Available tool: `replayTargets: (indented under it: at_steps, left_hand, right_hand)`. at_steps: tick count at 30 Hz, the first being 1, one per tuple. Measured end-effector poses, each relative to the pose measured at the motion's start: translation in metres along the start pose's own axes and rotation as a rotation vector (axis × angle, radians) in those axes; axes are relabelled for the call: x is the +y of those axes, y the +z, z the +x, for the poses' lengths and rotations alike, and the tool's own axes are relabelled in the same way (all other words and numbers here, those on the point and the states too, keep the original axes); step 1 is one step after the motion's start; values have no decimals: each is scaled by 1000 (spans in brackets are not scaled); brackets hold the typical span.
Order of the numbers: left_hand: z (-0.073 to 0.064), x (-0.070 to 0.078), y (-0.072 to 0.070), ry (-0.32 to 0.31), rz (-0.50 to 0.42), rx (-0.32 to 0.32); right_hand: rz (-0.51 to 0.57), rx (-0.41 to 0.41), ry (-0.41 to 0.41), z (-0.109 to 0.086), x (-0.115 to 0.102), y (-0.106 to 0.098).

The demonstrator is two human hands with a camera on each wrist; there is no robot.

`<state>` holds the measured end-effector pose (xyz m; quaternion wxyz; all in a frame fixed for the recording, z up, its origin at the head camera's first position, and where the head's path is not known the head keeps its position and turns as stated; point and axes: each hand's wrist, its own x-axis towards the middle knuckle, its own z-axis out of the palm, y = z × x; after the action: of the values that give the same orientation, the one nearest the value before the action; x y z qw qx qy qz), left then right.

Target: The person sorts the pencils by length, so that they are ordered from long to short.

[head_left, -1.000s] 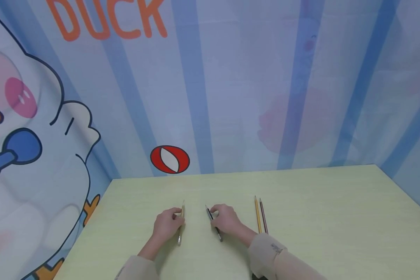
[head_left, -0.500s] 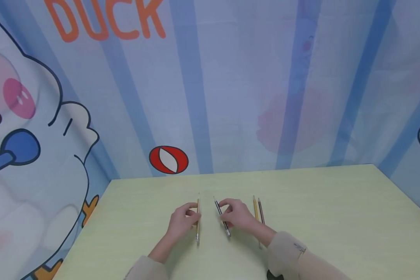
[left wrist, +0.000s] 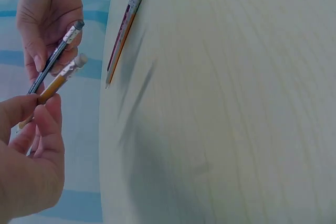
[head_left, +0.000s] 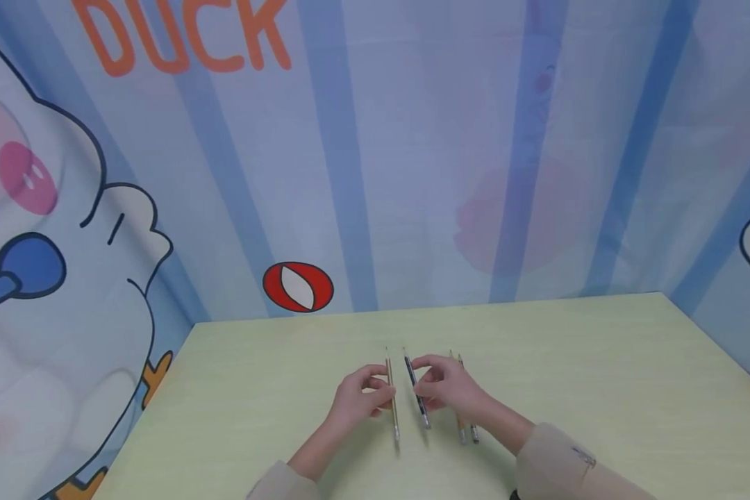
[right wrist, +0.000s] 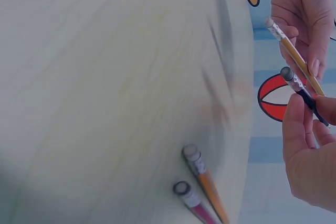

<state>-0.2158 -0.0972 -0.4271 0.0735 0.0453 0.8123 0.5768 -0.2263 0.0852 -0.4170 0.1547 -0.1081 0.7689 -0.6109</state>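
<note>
My left hand [head_left: 359,399] pinches a yellow pencil [head_left: 392,396] between thumb and fingers, its white eraser end toward me. Close to its right, my right hand [head_left: 451,385] pinches a dark pencil [head_left: 417,389] with a dark eraser, tilted slightly. Both pencils are held above the table, and their shadows fall on it in the left wrist view. A small gap parts them in the head view. Beneath my right hand, an orange-yellow pencil [right wrist: 209,186] and a dark red pencil [right wrist: 195,205] lie side by side on the table, partly hidden by that hand in the head view.
The pale yellow table [head_left: 569,389] reaches back to a blue striped cloth backdrop [head_left: 412,173] printed with a duck and a red ball [head_left: 298,287]. Light sleeves [head_left: 556,458] cover my forearms.
Both hands have moved right with their pencils and come up off the table. The gap between the two held pencils has narrowed. My right hand now covers part of the lying pencils.
</note>
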Motion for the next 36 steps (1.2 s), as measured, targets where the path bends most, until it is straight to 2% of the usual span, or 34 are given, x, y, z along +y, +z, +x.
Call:
replayTargets:
  at_steps: [6,13,26,36]
  left_hand:
    - [-1,4,17,31,-45,-35]
    - [-3,6,32,39,-70,-41]
    - [-5,10,48,53,-112,-41]
    - [9,13,69,85,-81,-70]
  right_hand:
    - [59,-49,12,-11,7,-9]
    - [110,-79,20,-20,13,-13]
    - [132,-54,26,-32,21,-24]
    - [144,-6,49,-45,28,-50]
